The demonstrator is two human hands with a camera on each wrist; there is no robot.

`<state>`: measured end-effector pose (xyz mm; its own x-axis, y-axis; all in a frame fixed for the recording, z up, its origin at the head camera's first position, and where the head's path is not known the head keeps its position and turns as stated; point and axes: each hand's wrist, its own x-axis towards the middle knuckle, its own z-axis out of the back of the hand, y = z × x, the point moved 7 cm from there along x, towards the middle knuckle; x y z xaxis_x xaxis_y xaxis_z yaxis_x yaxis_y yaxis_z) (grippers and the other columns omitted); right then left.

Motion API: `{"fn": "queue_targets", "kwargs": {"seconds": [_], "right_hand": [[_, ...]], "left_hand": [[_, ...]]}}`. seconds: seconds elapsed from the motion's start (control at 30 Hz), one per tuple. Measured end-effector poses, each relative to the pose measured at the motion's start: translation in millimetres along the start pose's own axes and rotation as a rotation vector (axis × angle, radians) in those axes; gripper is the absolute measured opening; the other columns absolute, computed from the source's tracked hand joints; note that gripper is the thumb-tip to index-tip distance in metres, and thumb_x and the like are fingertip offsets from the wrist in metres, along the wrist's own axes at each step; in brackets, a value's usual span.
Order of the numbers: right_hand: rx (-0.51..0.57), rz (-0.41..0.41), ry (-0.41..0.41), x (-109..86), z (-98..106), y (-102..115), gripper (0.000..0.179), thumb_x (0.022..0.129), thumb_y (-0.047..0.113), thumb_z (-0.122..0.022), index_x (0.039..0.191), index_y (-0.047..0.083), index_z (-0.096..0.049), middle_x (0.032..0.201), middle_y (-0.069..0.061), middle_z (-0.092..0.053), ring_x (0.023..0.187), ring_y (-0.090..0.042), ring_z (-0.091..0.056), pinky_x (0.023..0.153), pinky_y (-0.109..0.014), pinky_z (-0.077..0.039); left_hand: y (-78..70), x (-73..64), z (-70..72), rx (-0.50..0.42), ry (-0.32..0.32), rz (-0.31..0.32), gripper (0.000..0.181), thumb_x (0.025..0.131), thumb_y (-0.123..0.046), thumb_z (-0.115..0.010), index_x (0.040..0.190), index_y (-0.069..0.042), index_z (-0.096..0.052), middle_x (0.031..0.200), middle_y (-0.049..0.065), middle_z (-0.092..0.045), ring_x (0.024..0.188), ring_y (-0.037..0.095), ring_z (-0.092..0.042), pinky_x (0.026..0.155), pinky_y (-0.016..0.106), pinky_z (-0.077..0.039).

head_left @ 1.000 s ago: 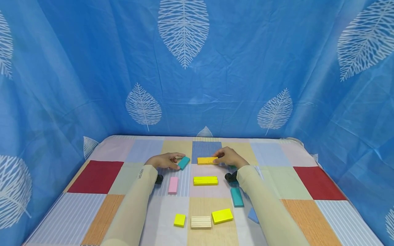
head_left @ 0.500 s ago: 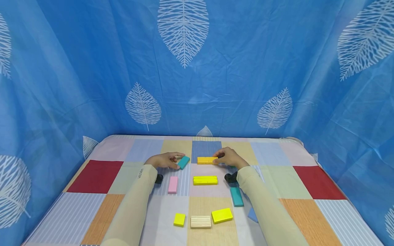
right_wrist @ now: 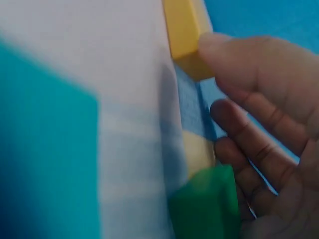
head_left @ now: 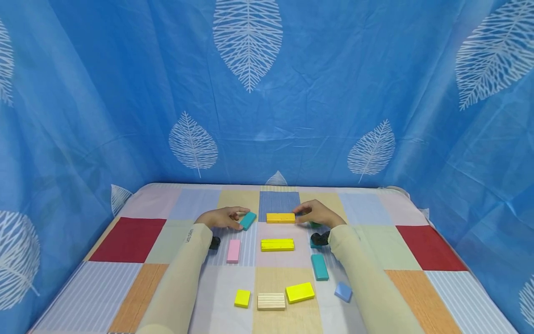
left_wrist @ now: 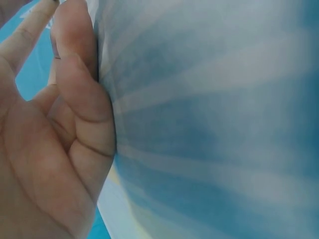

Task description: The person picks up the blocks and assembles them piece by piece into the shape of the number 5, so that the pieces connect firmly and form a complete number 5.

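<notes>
My left hand (head_left: 219, 218) pinches a teal block (head_left: 248, 221) by its ends between thumb and index finger, low over the cloth. In the left wrist view the other fingers (left_wrist: 84, 94) curl in against the cloth, and that block is hidden. At the right end of an orange-yellow block (head_left: 280, 218), my right hand (head_left: 319, 214) has relaxed fingers; one fingertip is right at the block's corner in the right wrist view. A green block (right_wrist: 207, 204) sits below that palm. Between the arms, a yellow block (head_left: 277, 245) with a lengthwise line lies flat.
A pink block (head_left: 233, 251) is near the left wrist. A teal block (head_left: 320, 267) and a blue block (head_left: 343, 292) lie by the right forearm. Nearer me are a small yellow block (head_left: 242, 298), a ridged wooden block (head_left: 271, 301) and another yellow block (head_left: 300, 292). Blue curtains (head_left: 308, 139) enclose the table.
My right hand has loosened from the orange-yellow block and shifted slightly right, its forearm with it, uncovering more of the blue block. My left hand stays on the teal block.
</notes>
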<state>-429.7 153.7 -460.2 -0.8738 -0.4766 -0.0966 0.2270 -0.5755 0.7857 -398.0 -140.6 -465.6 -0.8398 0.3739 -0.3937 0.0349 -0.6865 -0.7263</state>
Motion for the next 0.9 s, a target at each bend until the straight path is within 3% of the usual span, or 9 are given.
{"fn": "queue_targets", "kwargs": {"seconds": [0.47, 0.7, 0.9], "right_hand": [[-0.029, -0.050, -0.029, 4.5, -0.3, -3.7, 0.031, 0.096, 0.006, -0.081, 0.124, -0.006, -0.075, 0.125, -0.020, -0.073, 0.108, -0.030, -0.064, 0.101, -0.046, -0.053], [0.006, -0.072, 0.005, 5.7, -0.4, -3.0, 0.031, 0.098, 0.006, -0.079, 0.126, -0.006, -0.073, 0.129, -0.021, -0.072, 0.117, -0.033, -0.064, 0.110, -0.051, -0.049], [0.005, -0.102, 0.004, 5.3, -0.9, -5.5, 0.030, 0.098, 0.007, -0.080, 0.125, -0.005, -0.074, 0.129, -0.020, -0.071, 0.115, -0.031, -0.064, 0.104, -0.046, -0.052]], "left_hand": [[0.5, 0.3, -0.6, -0.007, 0.022, -0.018, 0.071, 0.100, -0.010, -0.075, 0.165, -0.011, -0.045, 0.152, 0.025, -0.049, 0.131, 0.036, -0.047, 0.115, 0.050, -0.042], [1.5, 0.3, 1.8, -0.042, 0.039, 0.002, 0.069, 0.100, -0.008, -0.075, 0.163, -0.011, -0.048, 0.150, 0.023, -0.051, 0.130, 0.034, -0.046, 0.112, 0.044, -0.045], [1.2, 1.1, 3.3, -0.019, 0.012, -0.003, 0.067, 0.098, -0.007, -0.078, 0.160, -0.010, -0.052, 0.137, 0.018, -0.055, 0.125, 0.032, -0.048, 0.104, 0.040, -0.046]]}}
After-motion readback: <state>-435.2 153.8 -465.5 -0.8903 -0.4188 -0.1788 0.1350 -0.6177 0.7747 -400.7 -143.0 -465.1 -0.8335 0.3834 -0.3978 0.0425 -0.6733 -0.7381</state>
